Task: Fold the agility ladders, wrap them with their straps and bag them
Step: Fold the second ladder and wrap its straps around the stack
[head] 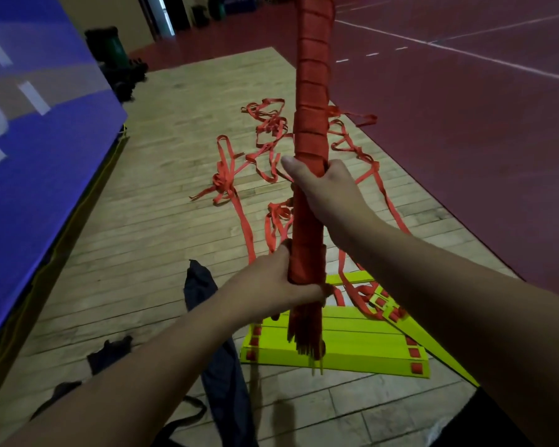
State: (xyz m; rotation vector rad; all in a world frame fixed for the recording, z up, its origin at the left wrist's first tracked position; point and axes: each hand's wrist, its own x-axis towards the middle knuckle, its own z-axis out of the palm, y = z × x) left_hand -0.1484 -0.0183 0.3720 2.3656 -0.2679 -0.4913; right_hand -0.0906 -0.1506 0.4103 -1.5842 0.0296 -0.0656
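At the far left a blue padded panel (46, 156) is leaning along the edge of the wooden floor (149, 240). Just right of it a dark bag (220, 350) is lying limp on the boards, its mouth not visible.

The left hand (281, 285) is clamping around the lower end of the wrapped ladder (312, 124), a tall bundle bound in red strap and standing nearly upright in the air, with yellow rung ends poking out below. The right hand (323, 191) is gripping the same bundle higher up, thumb lying along the wrap.

To the right and behind, a second ladder is sprawling on the floor: its yellow rungs (336, 346) are stacked flat, and its loose straps (236, 188) are lying in knots.

The risks, as I judge them: the lowest turns are looking slack, so easing the left hand's hold could be letting the wrap unwind or rungs slide out. Opening the bag is needing a free hand, and a one-handed hold could be tipping the bundle. The knotted straps could be snagging later.
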